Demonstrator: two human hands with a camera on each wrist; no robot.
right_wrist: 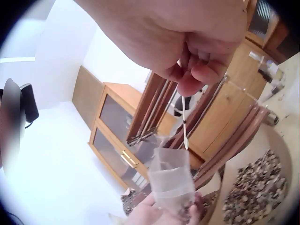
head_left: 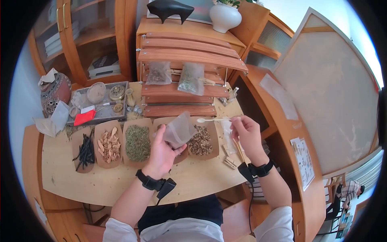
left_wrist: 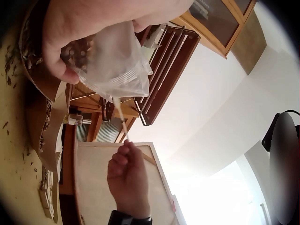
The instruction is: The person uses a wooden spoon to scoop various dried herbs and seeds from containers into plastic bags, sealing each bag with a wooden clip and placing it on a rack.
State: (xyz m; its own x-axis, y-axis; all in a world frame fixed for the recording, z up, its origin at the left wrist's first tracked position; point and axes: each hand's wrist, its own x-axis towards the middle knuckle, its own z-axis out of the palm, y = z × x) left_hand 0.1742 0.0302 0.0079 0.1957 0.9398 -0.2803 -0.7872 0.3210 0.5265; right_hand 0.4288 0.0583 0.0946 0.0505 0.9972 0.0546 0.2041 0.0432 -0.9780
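Observation:
My left hand (head_left: 159, 156) grips a small translucent pouch (head_left: 179, 130), its mouth open, above the row of paper trays. Brown chopped pieces show through the lower part of the pouch (left_wrist: 110, 58) in the left wrist view. With thumb and fingertips my right hand (head_left: 249, 136) pinches the end of a slim, pale small spoon (head_left: 210, 119). The spoon's bowl points toward the pouch, and in the right wrist view the spoon (right_wrist: 184, 124) hangs just above the pouch mouth. Under the hands, a tray of brown-and-cream chopped herb (head_left: 201, 141) sits right of a tray largely hidden by my left hand.
Further left are trays of dark strips (head_left: 84, 151), pale dried slices (head_left: 109, 146) and green herb (head_left: 137, 142). Behind them stand a grey tray (head_left: 125, 97) of small items and a wooden rack (head_left: 181, 88) with two filled pouches. Wooden clothespins (head_left: 230, 162) lie at the right.

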